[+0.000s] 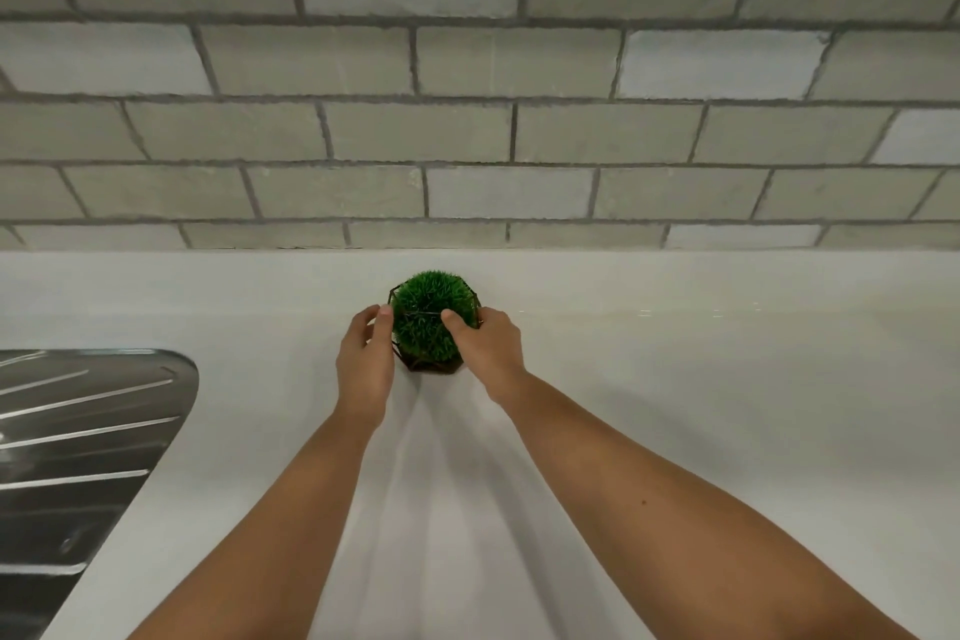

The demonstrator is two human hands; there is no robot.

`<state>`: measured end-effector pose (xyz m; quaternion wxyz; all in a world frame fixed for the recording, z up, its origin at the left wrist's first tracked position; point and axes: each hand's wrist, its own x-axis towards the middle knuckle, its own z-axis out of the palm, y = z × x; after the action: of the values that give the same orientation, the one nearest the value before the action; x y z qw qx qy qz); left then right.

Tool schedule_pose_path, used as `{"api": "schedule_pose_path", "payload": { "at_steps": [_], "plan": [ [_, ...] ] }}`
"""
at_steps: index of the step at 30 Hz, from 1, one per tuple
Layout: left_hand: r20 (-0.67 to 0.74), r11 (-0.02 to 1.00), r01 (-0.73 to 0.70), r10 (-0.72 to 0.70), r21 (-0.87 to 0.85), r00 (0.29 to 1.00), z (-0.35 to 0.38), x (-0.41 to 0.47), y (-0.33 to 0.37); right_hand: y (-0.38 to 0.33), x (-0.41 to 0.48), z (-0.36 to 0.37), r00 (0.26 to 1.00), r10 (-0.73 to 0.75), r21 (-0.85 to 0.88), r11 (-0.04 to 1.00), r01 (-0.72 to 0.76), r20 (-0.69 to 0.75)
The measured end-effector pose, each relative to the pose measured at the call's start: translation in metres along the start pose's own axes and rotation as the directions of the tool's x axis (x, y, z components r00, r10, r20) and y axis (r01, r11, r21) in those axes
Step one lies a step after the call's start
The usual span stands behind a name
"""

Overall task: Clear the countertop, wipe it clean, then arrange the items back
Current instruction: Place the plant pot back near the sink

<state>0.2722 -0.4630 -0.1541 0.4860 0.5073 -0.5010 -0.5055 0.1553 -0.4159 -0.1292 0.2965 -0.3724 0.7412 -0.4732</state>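
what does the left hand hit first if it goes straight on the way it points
Left hand grips the green spiky ball plant; past it, likely the grey brick wall, depth unclear.

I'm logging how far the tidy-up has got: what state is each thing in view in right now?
Potted plant: upright, close to the tiled wall, held between both hands.
Left hand: fingers curled at the pot's left side.
Right hand: grips the right side, thumb on the greenery.
Countertop: white; whether the pot rests on it or is just lifted is unclear.
Drainboard: steel, ribbed, partly out of view.
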Motion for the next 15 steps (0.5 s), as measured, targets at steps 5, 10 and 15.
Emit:
{"api": "schedule_pose_path", "payload": {
  "at_steps": [5,10,15],
  "plan": [
    [0.025,0.999,0.019,-0.021,0.046,0.999,0.000,0.000,-0.002,0.004,0.001,0.003,0.998,-0.010,-0.079,0.997,0.015,0.065],
    [0.080,0.993,-0.026,0.017,0.111,0.997,0.005,-0.009,0.006,0.001,-0.006,-0.008,0.987,0.018,-0.146,0.989,0.006,0.161],
    [0.000,0.978,-0.179,0.180,0.108,0.984,0.012,-0.026,0.022,0.003,-0.013,-0.031,0.984,0.035,-0.128,0.992,-0.013,0.172]
  ]
}}
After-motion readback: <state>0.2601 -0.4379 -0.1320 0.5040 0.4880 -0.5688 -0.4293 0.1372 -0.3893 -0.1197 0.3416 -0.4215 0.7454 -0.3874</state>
